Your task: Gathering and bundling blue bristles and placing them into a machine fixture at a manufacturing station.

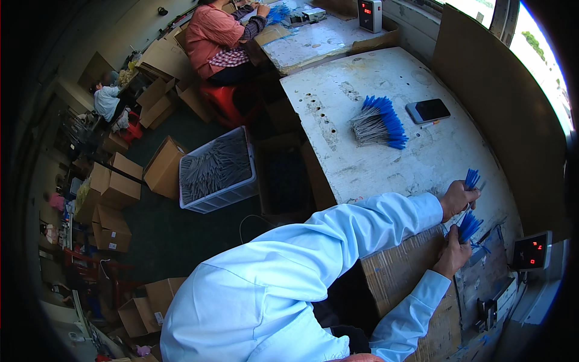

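We see red lit characters [533, 261] on the near display box [532, 251] and the far display box [370, 17]. We cannot read the small white label [113, 246] on a carton [110, 228].

My worn white table [356, 172], with a bundle and a phone lying on it.
The top I work at is scuffed and stained, with small dark holes scattered along one side. A fanned bundle of thin pale stems with blue ends [381, 123] lies flat; near those ends, my dark-screened phone [429, 110] rests face up, a small pale thing [429, 124], too small to identify, just beside it.
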### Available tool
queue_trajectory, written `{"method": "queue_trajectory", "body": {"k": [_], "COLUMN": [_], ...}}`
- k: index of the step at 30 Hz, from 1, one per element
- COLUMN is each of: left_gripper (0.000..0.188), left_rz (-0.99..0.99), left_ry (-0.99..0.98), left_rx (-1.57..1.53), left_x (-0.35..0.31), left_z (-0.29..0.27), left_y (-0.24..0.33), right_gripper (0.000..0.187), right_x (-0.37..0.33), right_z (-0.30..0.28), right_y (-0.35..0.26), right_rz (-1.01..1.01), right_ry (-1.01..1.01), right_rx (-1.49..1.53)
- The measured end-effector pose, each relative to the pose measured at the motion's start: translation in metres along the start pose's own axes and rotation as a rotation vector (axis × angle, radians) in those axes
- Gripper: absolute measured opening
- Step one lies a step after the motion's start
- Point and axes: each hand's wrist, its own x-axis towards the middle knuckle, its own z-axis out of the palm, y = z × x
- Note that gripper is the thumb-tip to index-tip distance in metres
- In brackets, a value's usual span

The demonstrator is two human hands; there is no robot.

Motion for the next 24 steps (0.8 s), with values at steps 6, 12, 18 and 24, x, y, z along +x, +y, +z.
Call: {"method": "queue_trajectory", "body": {"k": [6, 12, 18, 24], "left_gripper": [0.016, 0.021, 0.020, 0.020], "left_rz": [-0.001, 0.013, -0.002, 0.003], "left_ry": [-0.006, -0.008, -0.013, -0.016], "left_rx": [0.002, 0.018, 0.012, 0.002], "left_x": [0.001, 0.002, 0.003, 0.003], "left_z": [0.000, 0.000, 0.000, 0.001], "left_y": [-0.001, -0.004, -0.005, -0.005], "right_gripper": [0.015, 0.016, 0.016, 0.017], "right_x": [-0.003, -0.003, 0.004, -0.004], "right_z": [0.000, 0.001, -0.003, -0.001], "right_y": [-0.005, -0.004, 0.007, -0.008], "right_rz": [0.028, -0.010, -0.017, 0.018], "right_ry": [0.013, 0.009, -0.014, -0.001], "right_rx": [0.001, -0.020, -0.004, -0.046]}}
